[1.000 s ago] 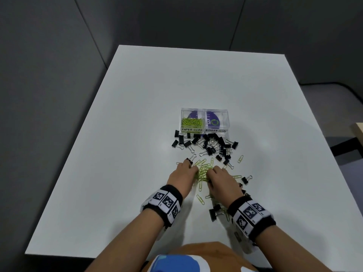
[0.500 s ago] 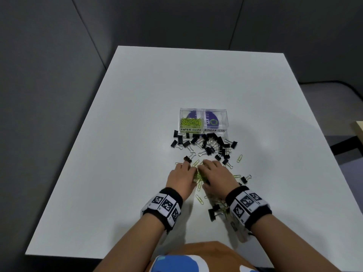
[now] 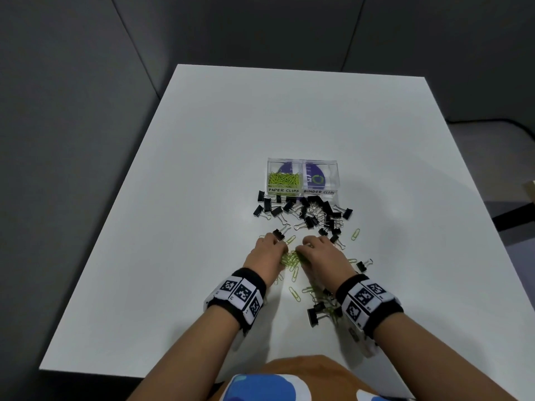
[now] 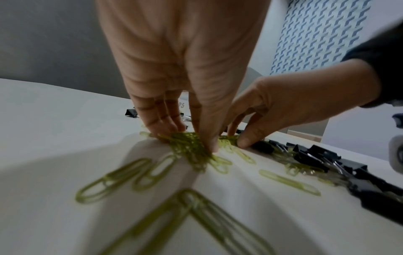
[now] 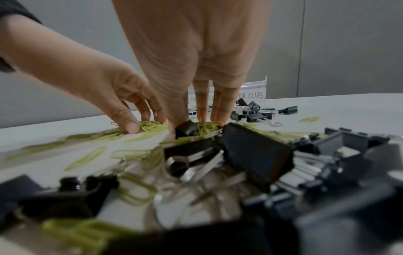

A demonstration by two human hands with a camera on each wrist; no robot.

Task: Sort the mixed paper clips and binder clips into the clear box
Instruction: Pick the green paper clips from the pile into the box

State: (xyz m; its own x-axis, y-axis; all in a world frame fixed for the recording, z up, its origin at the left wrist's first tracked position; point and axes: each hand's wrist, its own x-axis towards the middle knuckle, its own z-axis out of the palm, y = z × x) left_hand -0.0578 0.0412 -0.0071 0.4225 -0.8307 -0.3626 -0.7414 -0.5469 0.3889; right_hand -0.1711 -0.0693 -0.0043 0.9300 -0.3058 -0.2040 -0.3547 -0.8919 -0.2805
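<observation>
Green wire paper clips (image 3: 291, 257) lie heaped on the white table (image 3: 202, 198) between the two hands, and that heap is what the coming lift turns on. The left hand (image 3: 267, 254) closes on it from nine o'clock, the right hand (image 3: 321, 254) from three o'clock. In the left wrist view the left fingertips (image 4: 165, 127) and thumb press down onto the heap's edge, fingers bent at the tips. The right thumb (image 4: 245, 142) and fingers bracket the other side. Neither hand has plainly lifted anything; both look to be raking the clips together, not pinching them.

From the heap, the clear plastic two-cell box (image 3: 302, 162) stands at twelve o'clock, well apart. Its long axis runs nine to three, and its left cell, labelled for paper clips, already holds green ones. That cell lies nearly straight ahead of the left hand, so I judge the left has the shorter carry.

Black binder clips with silver handles (image 3: 307, 211) lie scattered between heap and box, so the carry must pass over them. More lie at five o'clock, just beside the right wrist.
</observation>
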